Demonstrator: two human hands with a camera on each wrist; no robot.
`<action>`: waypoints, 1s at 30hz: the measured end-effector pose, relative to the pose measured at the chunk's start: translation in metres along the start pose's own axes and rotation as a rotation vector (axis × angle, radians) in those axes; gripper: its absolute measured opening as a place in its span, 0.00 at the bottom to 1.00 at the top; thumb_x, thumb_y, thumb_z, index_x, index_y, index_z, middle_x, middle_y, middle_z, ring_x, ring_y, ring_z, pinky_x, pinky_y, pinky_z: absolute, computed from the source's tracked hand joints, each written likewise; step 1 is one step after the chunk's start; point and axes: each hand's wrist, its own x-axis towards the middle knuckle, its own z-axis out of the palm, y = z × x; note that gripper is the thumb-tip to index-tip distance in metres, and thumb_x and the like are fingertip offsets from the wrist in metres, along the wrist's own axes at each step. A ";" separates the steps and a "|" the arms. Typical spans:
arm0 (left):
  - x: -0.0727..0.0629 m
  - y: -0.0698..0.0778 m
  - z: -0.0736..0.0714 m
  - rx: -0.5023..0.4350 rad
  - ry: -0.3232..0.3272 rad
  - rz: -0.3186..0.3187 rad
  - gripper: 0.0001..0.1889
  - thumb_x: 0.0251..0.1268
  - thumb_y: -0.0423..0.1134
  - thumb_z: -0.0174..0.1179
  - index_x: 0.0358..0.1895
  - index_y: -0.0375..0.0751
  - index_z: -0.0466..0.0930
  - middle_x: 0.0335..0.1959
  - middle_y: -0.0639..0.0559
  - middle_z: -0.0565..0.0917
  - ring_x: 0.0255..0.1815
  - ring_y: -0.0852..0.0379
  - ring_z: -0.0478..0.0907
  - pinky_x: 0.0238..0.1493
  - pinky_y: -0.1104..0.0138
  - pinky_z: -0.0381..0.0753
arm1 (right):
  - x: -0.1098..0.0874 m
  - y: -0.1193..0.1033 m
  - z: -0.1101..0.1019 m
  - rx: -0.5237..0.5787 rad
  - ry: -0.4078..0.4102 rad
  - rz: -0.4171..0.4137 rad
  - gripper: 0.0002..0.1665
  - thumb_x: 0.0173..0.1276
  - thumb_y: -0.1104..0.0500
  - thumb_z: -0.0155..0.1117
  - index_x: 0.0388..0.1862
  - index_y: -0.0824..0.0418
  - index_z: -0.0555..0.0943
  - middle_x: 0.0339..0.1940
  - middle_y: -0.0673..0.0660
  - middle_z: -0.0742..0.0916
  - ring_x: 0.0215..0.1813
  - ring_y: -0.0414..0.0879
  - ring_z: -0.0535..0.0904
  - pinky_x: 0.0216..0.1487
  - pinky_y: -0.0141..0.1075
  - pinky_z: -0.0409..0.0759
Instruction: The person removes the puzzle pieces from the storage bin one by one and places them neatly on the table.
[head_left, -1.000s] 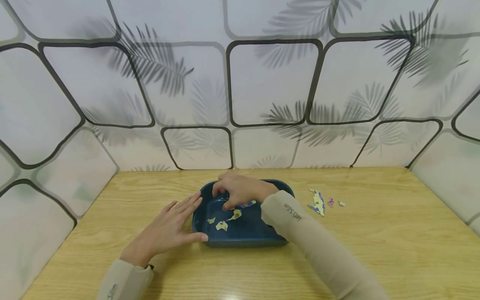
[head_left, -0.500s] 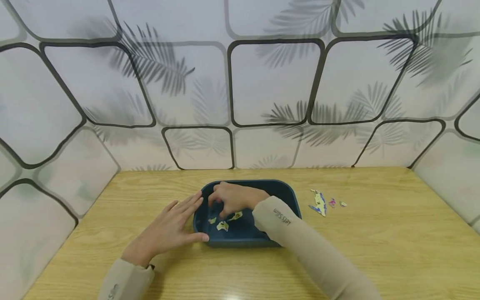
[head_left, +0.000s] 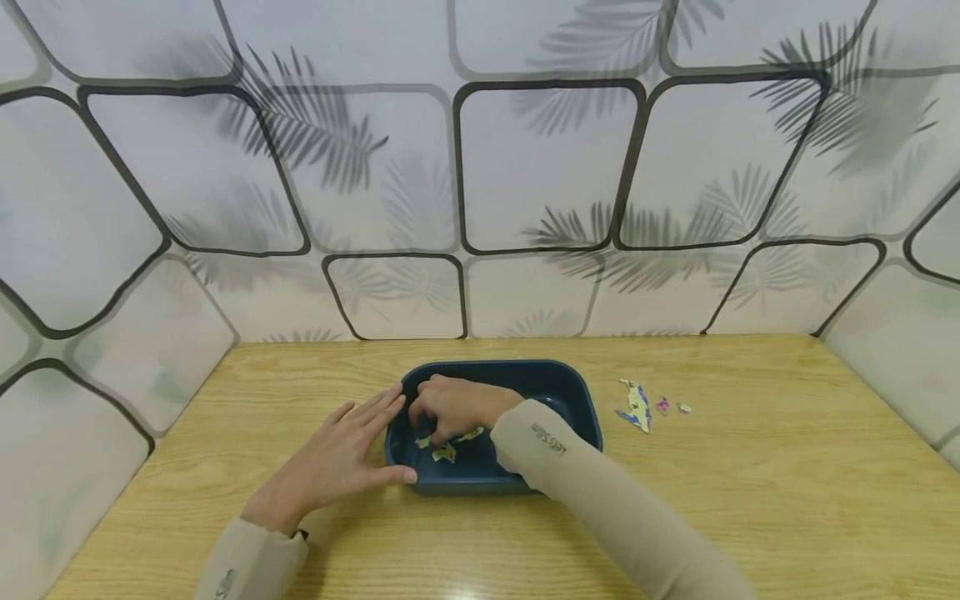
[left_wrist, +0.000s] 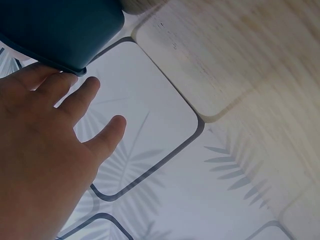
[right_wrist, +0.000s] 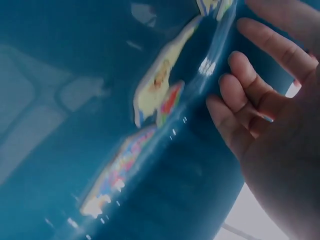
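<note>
A dark blue basin [head_left: 558, 377] stands on the table. My left hand [head_left: 330, 462] rests at its left end, fingertips along the rim and thumb at the front corner; straight fingers show in the left wrist view. Inside the basin, my right hand [head_left: 461, 407] reaches down over flat printed cutouts with irregular outlines. A pale cutout [head_left: 444, 453] and a small greenish one [head_left: 423, 442] lie by its fingertips. The right wrist view shows thumb and forefinger apart, other fingers loosely bent, beside a long yellowish cutout [right_wrist: 159, 82], a red-green one [right_wrist: 169, 102] and a multicoloured one [right_wrist: 119, 172].
Right of the basin, on the wooden table [head_left: 750, 467], lie a larger yellow-and-blue cutout [head_left: 637, 408], a pink one [head_left: 662, 406] and a small pale one [head_left: 684, 407]. A patterned wall covering [head_left: 540, 167] rises at the table's back and sides.
My right hand has moved left and lower within the basin, toward the greenish and pale cutouts. My left hand has stayed at the rim.
</note>
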 end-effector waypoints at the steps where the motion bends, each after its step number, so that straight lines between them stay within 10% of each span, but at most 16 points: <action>1: 0.000 0.000 0.000 0.000 0.000 0.000 0.52 0.64 0.72 0.56 0.76 0.29 0.62 0.79 0.39 0.60 0.76 0.39 0.61 0.68 0.33 0.59 | 0.001 0.000 0.001 0.000 0.002 0.003 0.14 0.66 0.56 0.75 0.51 0.53 0.88 0.42 0.48 0.80 0.47 0.42 0.72 0.49 0.32 0.75; 30: 0.001 -0.001 0.001 0.010 -0.004 -0.002 0.53 0.64 0.73 0.55 0.76 0.30 0.62 0.79 0.39 0.59 0.77 0.39 0.61 0.68 0.34 0.59 | 0.000 0.005 -0.002 -0.092 0.025 0.001 0.04 0.69 0.59 0.72 0.32 0.52 0.88 0.38 0.46 0.80 0.47 0.42 0.74 0.51 0.34 0.75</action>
